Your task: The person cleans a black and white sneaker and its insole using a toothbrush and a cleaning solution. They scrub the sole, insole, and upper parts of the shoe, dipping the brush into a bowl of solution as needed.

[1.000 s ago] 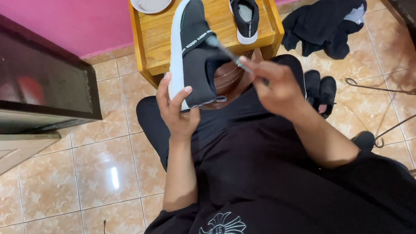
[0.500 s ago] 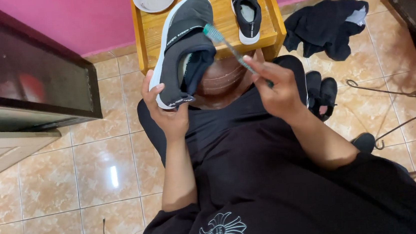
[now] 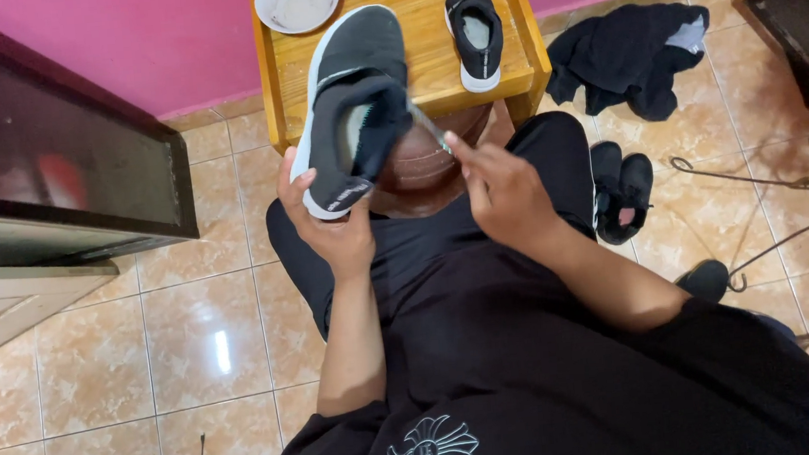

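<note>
Black shoe (image 3: 353, 115) sits gripped in the left hand (image 3: 331, 226) above the lap; the right hand (image 3: 504, 194) pinches a toothbrush (image 3: 427, 126) at its opening. A loose heel grip could drop it.

One view only — a camera worn on the head, looking steeply down over the person's own chest and lap. It sits close to the left hand (image 3: 331, 229) and right hand (image 3: 504, 194); the wooden tabletop (image 3: 428, 55) and tiled floor (image 3: 143, 358) lie farther below.
</note>
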